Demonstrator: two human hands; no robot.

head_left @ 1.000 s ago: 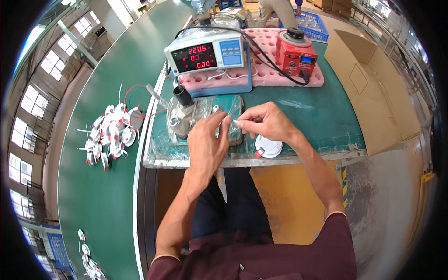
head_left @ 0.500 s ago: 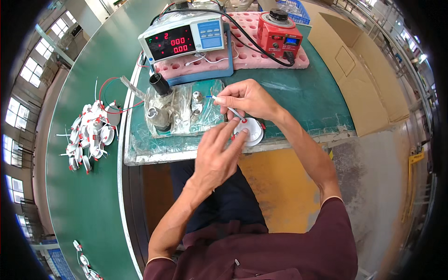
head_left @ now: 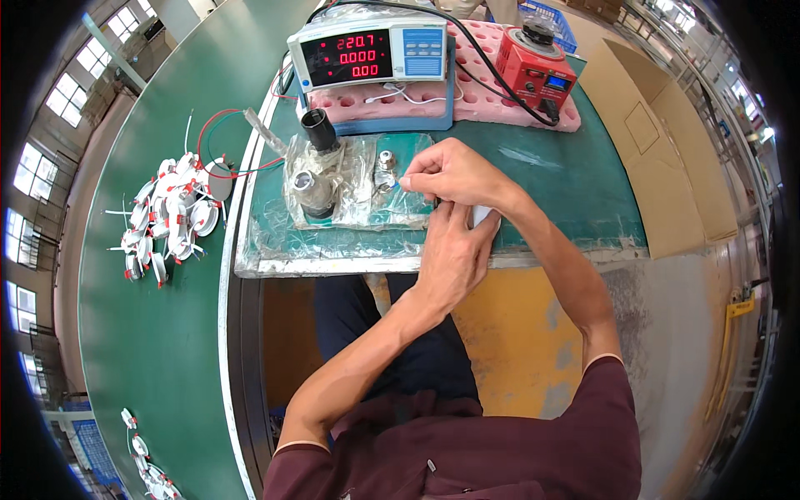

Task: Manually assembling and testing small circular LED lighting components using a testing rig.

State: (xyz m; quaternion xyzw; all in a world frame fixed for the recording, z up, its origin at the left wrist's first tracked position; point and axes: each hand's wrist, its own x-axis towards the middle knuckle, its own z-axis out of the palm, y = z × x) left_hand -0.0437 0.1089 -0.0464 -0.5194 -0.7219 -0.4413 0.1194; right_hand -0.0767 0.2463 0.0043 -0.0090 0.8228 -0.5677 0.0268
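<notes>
A white round downlight [head_left: 484, 216] is mostly hidden under my left hand [head_left: 455, 254], whose fingers close around it near the table's front edge. Just beyond, my right hand [head_left: 454, 173] pinches the end of the downlight's cable, with thumb and forefinger together. The fingertips sit at the right side of a small metal terminal [head_left: 387, 162] on a plastic-wrapped test board [head_left: 358, 212]. Most of the cable is covered by my hands.
On the board stand a black cylinder [head_left: 318, 131] and a grey knob-like fitting [head_left: 312, 192]. Behind are a lit digital meter [head_left: 375, 54], pink foam [head_left: 467, 104] and a red transformer box [head_left: 533, 75]. Left lies a pile of downlights [head_left: 175, 208]; right, a cardboard box [head_left: 650, 142].
The view has shifted, so the bench sits further right. My left hand has moved over the downlight, covering most of it. The top line of the meter's readout has changed.
</notes>
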